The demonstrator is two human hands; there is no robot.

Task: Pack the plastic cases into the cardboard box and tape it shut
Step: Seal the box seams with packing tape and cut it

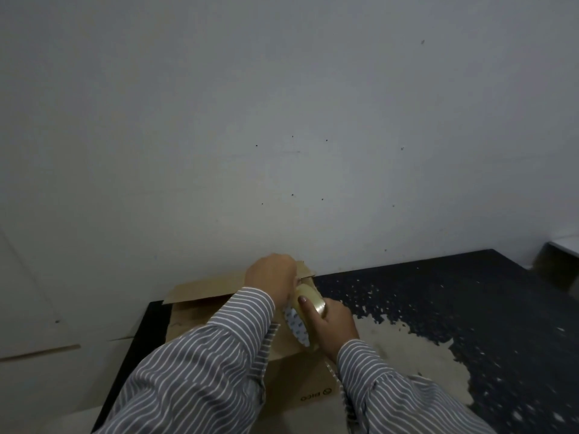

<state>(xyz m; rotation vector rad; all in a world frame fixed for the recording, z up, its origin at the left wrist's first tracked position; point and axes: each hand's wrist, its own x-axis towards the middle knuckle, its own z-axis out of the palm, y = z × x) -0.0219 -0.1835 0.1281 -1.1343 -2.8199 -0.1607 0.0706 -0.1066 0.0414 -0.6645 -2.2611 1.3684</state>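
Observation:
A brown cardboard box [200, 311] lies on the dark table against the wall, its top flaps folded down. My right hand [329, 321] grips a roll of clear packing tape [308, 305] over the middle of the box top. My left hand [272, 277] reaches across to the box's far edge, fingers pinched where the tape's free end seems to sit. A strip of tape runs down the box's near side. No plastic cases are visible; the box's inside is hidden.
The black table [470, 302] has a large worn pale patch [407, 352] to the right of the box. A grey wall [282, 120] rises right behind the box. A dark object [557, 264] sits at the far right edge.

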